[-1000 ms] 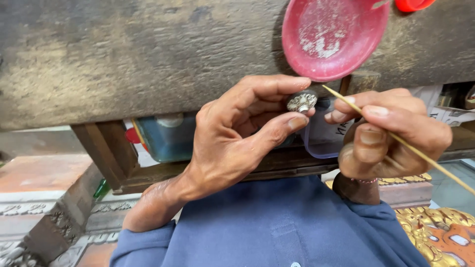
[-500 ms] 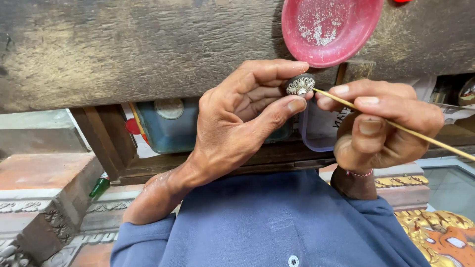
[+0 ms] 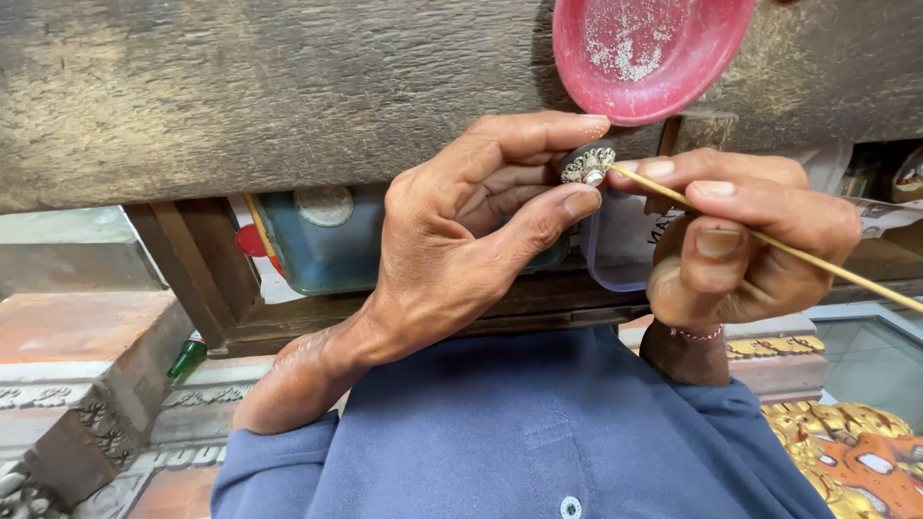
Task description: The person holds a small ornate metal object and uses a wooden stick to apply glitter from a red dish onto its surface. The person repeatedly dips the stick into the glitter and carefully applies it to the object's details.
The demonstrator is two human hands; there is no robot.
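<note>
The left hand (image 3: 461,259) is pinching a small silver ornament (image 3: 587,165) between the thumb and the forefinger, with the other fingers curling in behind it. The ornament is round and lacy, and it is sitting on a dark backing that the fingertips are gripping. It is lying just below the pink dish (image 3: 646,53), apart from the dish's rim.

The right hand (image 3: 740,240) is closing round a thin stick (image 3: 769,240), holding it like a pen between the thumb and the first two fingers. The stick's tip is touching the right edge of the ornament, and its shaft is running down and to the right from the ornament, past the knuckles and out toward the edge of the view. Both hands are meeting at the ornament, fingertips nearly touching there.

The pink dish is resting on a rough wooden bench (image 3: 240,86), up and to the right of the ornament, with pale grit speckling its inside. Under the bench, to the left of and below the ornament, a blue tin (image 3: 308,250) is standing behind the left hand. A clear plastic tub (image 3: 615,250) is showing just below the ornament, between the two hands. A blue shirt (image 3: 510,432) is filling the view well below the ornament.
</note>
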